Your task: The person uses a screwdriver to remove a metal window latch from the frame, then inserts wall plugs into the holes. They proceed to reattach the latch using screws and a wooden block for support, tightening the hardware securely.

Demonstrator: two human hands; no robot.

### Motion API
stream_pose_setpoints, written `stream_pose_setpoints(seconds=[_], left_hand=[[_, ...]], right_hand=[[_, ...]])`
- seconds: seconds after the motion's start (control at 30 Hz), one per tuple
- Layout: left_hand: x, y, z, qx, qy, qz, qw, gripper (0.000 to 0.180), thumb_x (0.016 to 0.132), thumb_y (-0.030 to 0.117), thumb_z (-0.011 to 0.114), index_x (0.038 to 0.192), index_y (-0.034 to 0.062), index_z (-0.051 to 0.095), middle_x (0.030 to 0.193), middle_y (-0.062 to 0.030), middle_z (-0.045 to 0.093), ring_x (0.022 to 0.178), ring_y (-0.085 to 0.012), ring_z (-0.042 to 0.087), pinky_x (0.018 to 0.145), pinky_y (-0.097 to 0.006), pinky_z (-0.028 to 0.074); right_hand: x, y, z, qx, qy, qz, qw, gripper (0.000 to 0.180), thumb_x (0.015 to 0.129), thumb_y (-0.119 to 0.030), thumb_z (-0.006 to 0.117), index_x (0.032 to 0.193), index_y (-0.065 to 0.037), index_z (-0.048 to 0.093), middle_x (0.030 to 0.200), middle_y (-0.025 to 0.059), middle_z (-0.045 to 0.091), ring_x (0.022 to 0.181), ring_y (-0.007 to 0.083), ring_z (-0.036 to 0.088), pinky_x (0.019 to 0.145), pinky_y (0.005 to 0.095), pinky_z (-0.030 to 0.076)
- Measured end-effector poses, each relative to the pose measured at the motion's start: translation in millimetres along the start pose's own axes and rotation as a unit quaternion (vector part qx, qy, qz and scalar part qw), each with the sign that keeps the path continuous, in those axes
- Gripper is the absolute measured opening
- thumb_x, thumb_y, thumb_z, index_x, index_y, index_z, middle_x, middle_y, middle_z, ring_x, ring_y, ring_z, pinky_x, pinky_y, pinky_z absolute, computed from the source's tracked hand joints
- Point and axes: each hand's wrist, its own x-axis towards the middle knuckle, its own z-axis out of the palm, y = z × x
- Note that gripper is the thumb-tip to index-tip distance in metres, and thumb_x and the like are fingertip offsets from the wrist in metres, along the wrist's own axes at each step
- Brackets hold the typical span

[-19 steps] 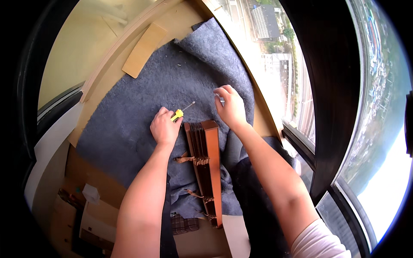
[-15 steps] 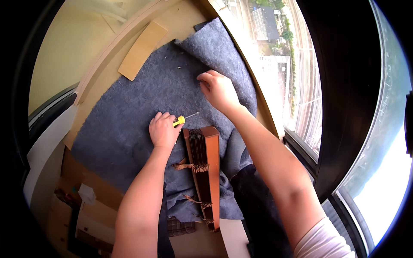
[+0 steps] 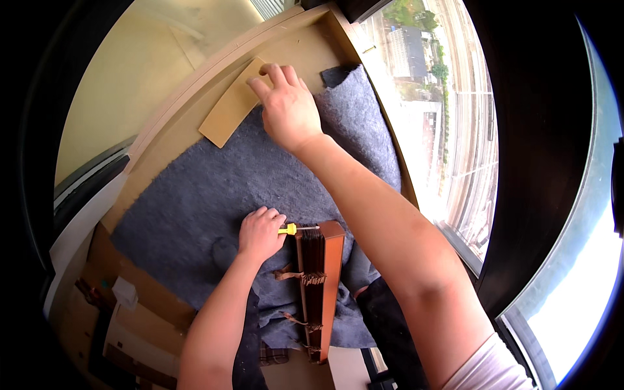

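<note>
My left hand [image 3: 261, 233] is closed around a screwdriver [image 3: 291, 229] with a yellow handle. Its thin metal shaft points right, over the near top of what looks like a folded slatted blind [image 3: 333, 260]. The blind has a reddish-brown rail, dark stacked slats and brown tapes, and stands lengthwise between my legs. My right hand [image 3: 286, 107] is stretched far forward, palm down, fingers apart and bent, with nothing seen in them. Those fingertips overlap the upper end of a flat light-wood board [image 3: 231, 114]; whether they touch it I cannot tell.
A grey-blue felt blanket [image 3: 188, 195] covers most of the wooden sill, its right side folded over. A raised wooden rim [image 3: 175, 84] runs along the left. At the right is a window [image 3: 468, 143] over tracks and buildings. A small white box [image 3: 125, 292] lies lower left.
My right hand has moved forward and left, from above the blanket to the wooden board. The screwdriver in my left hand has come nearer, its shaft now over the blind's end.
</note>
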Motion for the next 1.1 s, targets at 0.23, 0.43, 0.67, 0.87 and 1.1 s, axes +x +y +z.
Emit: stream_pose_setpoints(seconds=[0.23,0.43,0.67,0.87,1.1], left_hand=[[1,-17,3,0.079,-0.003,0.122,0.989,0.018,0.078,0.010,0.072,0.096,0.0134,0.072,0.092,0.0032,0.065,0.091,-0.0184,0.062,0.081,-0.034,0.053],[6,-23,-9,-0.001,0.028,0.106,0.994,0.012,0.072,0.012,0.079,0.079,0.0119,0.070,0.083,0.0016,0.065,0.083,-0.0208,0.061,0.075,-0.035,0.053],[-55,15,-69,-0.223,0.084,-0.105,0.966,0.015,0.074,0.009,0.084,0.083,0.0023,0.072,0.081,-0.0071,0.073,0.074,-0.0231,0.069,0.070,-0.036,0.053],[-137,113,-158,-0.550,0.066,-0.215,0.804,0.009,0.081,0.004,0.080,0.088,0.0022,0.075,0.082,-0.0019,0.074,0.073,-0.0068,0.062,0.067,-0.024,0.047],[-207,275,-321,-0.663,0.086,-0.168,0.724,0.009,0.085,0.000,0.072,0.092,0.0015,0.068,0.089,-0.0101,0.068,0.083,-0.0153,0.064,0.069,-0.028,0.049]], right_hand=[[34,3,19,-0.185,-0.095,-0.148,0.967,0.034,0.097,-0.019,0.057,0.130,-0.018,0.064,0.137,0.0007,0.055,0.141,0.0243,0.042,0.120,0.0574,0.030],[19,-9,-15,-0.119,-0.030,-0.123,0.985,0.039,0.085,-0.018,0.070,0.120,-0.004,0.060,0.121,0.0128,0.057,0.117,0.0290,0.057,0.108,0.0503,0.043],[-129,-26,-163,0.197,-0.114,0.114,0.967,0.066,0.074,-0.011,0.078,0.134,-0.001,0.053,0.126,0.0167,0.055,0.118,0.0363,0.059,0.100,0.0413,0.050],[-270,-98,-262,0.635,-0.196,0.299,0.685,0.059,0.099,-0.021,0.067,0.149,0.001,0.043,0.138,0.0106,0.059,0.130,0.0180,0.052,0.111,0.0351,0.040],[-308,-252,-379,0.554,-0.083,0.360,0.747,0.046,0.102,-0.016,0.065,0.143,0.001,0.052,0.127,0.0102,0.067,0.120,0.0182,0.060,0.105,0.0341,0.046]])
